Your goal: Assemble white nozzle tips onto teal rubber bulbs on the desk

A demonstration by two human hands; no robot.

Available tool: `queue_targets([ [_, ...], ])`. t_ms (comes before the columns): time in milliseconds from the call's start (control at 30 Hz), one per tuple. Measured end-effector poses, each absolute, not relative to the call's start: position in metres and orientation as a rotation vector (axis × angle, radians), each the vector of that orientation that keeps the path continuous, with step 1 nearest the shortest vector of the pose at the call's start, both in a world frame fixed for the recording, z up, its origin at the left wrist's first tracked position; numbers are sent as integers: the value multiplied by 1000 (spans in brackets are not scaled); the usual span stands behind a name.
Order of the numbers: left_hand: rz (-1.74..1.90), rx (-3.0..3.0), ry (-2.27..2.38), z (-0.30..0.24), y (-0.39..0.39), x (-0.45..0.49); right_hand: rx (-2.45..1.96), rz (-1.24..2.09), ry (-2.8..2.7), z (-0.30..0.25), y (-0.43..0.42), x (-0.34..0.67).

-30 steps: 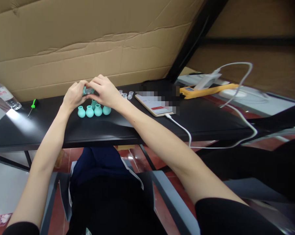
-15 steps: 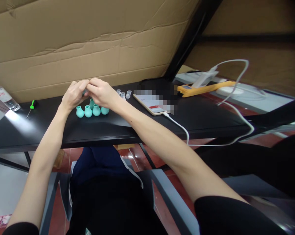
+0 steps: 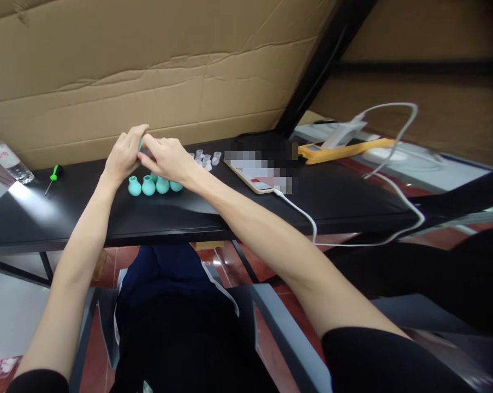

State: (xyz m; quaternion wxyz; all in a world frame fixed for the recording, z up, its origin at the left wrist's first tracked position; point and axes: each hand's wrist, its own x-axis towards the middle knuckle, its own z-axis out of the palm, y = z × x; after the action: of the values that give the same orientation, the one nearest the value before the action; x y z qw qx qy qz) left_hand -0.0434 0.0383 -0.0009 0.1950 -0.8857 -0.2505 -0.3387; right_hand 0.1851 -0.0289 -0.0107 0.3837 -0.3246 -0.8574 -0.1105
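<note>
My left hand and my right hand meet above the far part of the black table. Between them shows a sliver of a turquoise bulb, with my left fingers curled around it. My right thumb and fingers are closed against the same spot; anything small in them is hidden. Just below stand several turquoise bulbs with open necks upward, some partly covered by my right hand. Small clear plastic cups lie to the right of my right wrist.
A phone with a white charging cable lies right of the cups. Leftward are a green-and-black screwdriver and a water bottle. Cardboard walls the back of the black table. A yellow device sits at far right.
My left fingers have lifted and straightened somewhat, and the right hand has turned slightly. A turquoise edge now shows between the hands. The bulbs on the table stay in place.
</note>
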Motion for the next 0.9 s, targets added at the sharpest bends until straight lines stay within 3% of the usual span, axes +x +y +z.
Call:
queue_targets([
  [600, -1114, -2431, -739, -4, 32, -29, -960, -215, -2079, -13, -32, 186],
  [900, -1099, -2340, -787, -3, 37, -27, -774, 49, -1907, -14, -30, 189],
])
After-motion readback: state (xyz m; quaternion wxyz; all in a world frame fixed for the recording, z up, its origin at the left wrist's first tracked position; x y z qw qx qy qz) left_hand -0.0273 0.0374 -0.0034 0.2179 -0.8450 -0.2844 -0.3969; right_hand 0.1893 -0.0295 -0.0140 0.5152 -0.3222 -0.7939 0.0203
